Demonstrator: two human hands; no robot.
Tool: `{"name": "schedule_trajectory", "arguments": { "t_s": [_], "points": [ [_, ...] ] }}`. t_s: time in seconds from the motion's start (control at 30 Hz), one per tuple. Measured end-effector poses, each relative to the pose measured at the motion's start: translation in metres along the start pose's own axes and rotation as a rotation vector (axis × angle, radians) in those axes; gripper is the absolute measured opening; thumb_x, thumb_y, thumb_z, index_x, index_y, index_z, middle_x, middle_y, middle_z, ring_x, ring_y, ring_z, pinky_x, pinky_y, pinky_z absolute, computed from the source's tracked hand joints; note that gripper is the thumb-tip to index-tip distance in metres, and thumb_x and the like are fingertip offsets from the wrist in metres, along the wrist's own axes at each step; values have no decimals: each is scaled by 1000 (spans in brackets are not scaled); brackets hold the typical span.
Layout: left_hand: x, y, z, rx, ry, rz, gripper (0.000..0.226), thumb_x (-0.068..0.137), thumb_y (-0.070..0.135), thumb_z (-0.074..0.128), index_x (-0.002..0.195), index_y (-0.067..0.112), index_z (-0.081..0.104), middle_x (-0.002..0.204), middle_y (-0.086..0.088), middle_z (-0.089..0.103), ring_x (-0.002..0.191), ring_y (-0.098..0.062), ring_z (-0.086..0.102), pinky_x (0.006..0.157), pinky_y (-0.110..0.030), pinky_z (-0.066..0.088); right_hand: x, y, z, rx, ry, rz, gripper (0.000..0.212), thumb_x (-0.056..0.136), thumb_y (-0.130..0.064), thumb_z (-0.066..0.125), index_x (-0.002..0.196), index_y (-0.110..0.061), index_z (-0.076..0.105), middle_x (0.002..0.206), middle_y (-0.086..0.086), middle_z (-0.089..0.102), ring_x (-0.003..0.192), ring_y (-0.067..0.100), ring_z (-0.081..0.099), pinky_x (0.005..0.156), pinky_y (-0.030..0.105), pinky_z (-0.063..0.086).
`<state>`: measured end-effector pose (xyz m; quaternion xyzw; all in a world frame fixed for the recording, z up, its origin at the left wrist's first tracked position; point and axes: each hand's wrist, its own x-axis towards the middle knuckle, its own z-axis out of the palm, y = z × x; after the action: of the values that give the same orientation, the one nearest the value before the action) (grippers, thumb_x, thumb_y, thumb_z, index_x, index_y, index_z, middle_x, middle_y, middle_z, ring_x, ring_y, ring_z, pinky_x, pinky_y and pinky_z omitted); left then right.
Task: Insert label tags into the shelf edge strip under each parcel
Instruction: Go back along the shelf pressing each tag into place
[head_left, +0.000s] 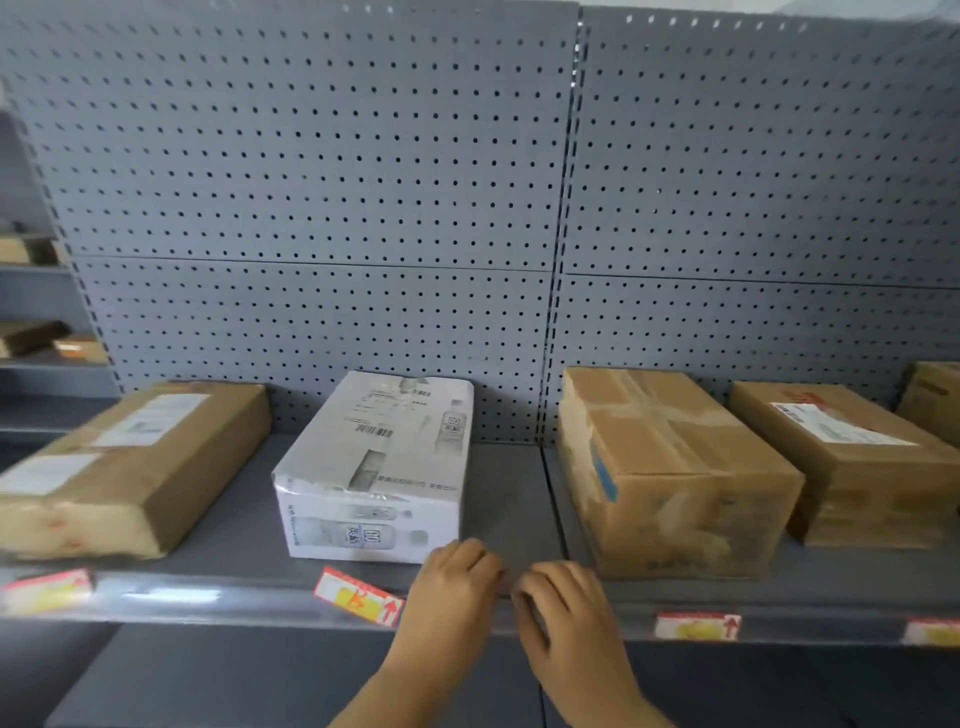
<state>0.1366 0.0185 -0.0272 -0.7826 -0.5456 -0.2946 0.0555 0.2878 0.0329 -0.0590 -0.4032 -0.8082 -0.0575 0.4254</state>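
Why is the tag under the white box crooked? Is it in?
Not fully: the tag sits tilted, its upper left corner poking above the strip.

The clear shelf edge strip (171, 597) runs along the front of the grey shelf, at 6 o'clock of the parcels. Four red, white and yellow label tags sit in it. The far-left tag (48, 590) lies below the flat brown parcel (130, 462). The second tag (359, 595) is tilted (its left end sticks up) under the white parcel (376, 467). The third tag (697, 625) lies straight under the taped brown box (670, 467), and the fourth tag (932, 633) is at 3 o'clock of it, below the labelled brown box (857, 457).
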Motion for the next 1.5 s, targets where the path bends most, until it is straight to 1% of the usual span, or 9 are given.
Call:
{"name": "schedule_trajectory", "arguments": {
  "t_s": [0.13,0.23,0.37,0.57,0.7,0.9,1.0,1.17,1.5],
  "points": [
    [-30,-70,-43,65,-49,-73,32,51,-3,83,72,17,68,67,-1,65,60,-23,62,54,-25,52,17,-49,41,18,-60,20,4,84,-17,64,82,-20,63,84,-4,63,78,18,57,72,26,39],
    [-42,-109,-70,90,-41,-24,31,51,0,88,70,18,71,66,0,66,56,-23,62,49,-25,51,20,-77,64,15,-102,113,18,75,-14,78,82,-23,64,84,-5,62,77,15,58,67,27,47],
    [-46,-141,-87,83,-99,28,27,53,5,88,68,19,71,68,-2,66,57,-24,62,48,-30,52,20,-106,82,-22,-165,195,24,70,-17,81,86,-25,65,88,-6,61,79,12,58,69,23,43],
    [-49,-157,-82,7,-177,5,9,81,8,68,80,16,72,87,-3,65,80,-23,61,63,-34,53,17,-124,92,-57,-200,320,11,82,-19,71,89,-24,64,98,-6,54,85,11,52,71,26,48],
    [-53,-162,-74,-140,-155,-74,18,93,21,51,94,19,68,101,3,61,97,-15,54,74,-27,46,22,-124,91,-92,-203,364,14,77,-12,74,79,-20,62,93,-3,52,81,11,50,65,24,45],
    [-63,-165,-69,-166,-102,-81,16,91,19,53,93,21,68,96,5,65,92,-13,55,71,-21,41,35,-129,89,-181,-235,327,15,79,-7,70,76,-18,60,89,-2,55,76,16,50,64,26,42],
    [-68,-164,-69,-109,-122,-52,11,86,14,59,84,17,69,87,0,68,84,-20,59,69,-28,45,34,-131,88,-219,-304,259,14,82,-10,68,77,-20,60,83,-4,57,75,15,51,66,27,41],
    [-65,-160,-70,26,-185,22,28,50,8,88,59,22,65,57,6,62,50,-14,58,44,-24,50,31,-130,87,-198,-337,225,16,76,-9,75,75,-19,63,79,-4,59,72,16,55,62,29,47],
    [-73,-159,-58,113,-185,2,38,36,6,90,58,24,64,59,7,58,51,-13,55,45,-23,45,26,-125,90,-139,-321,234,7,84,-12,68,87,-18,66,90,-3,58,83,16,54,71,29,47]
  ]
}}
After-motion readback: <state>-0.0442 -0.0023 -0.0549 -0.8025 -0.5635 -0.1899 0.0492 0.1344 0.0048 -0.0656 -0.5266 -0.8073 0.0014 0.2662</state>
